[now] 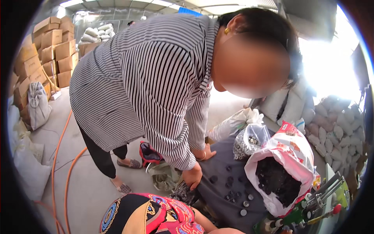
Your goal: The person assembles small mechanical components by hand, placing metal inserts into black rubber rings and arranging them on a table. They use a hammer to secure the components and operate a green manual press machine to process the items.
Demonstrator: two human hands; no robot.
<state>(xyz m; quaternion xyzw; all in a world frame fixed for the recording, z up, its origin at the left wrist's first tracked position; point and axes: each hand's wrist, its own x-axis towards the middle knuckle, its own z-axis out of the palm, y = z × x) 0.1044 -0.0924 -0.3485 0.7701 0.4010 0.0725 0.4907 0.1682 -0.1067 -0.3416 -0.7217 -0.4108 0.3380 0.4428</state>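
Observation:
At the lower edge, bare skin of my arm shows beside patterned red and black cloth. My left hand is out of the picture. A small skin-toned patch at the bottom edge, beside a green machine with metal rods and a red knob, may be part of my right hand; its fingers cannot be made out. Several small black round parts and a pale-topped one lie on the dark-covered work surface. A white and red sack holds black pieces.
Across from me, a person in a striped shirt leans over, hands on the work surface's left side. A clear bag of small silvery parts stands behind the sack. Orange hoses cross the floor; cartons and filled bags are stacked around.

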